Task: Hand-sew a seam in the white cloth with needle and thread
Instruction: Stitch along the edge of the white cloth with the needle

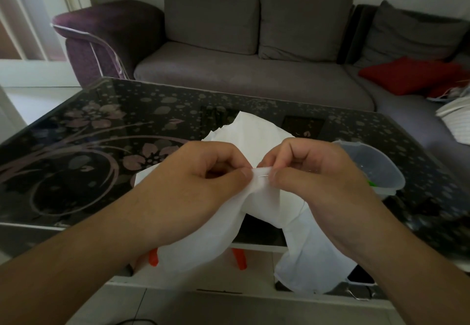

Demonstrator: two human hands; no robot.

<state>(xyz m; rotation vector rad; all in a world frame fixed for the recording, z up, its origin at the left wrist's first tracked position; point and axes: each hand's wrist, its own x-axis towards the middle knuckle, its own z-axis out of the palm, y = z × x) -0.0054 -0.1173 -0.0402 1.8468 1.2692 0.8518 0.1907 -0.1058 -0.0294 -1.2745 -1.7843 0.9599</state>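
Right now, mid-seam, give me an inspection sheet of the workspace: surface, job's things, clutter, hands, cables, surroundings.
Surface: dark glass table with a flower pattern.
Job's things: white cloth lies partly on the table and hangs over its near edge; a fold is raised between both hands. A short bit of the needle shows at the fold. Thread: too fine to see.
Clutter: clear plastic tub at the right, something green inside.
Hands: left hand pinches the fold; right hand pinches the fold at the needle.
Cables: a dark cable on the floor at the bottom edge.
Surroundings: grey sofa behind, red cushion on it at the right; orange chair legs under the table.
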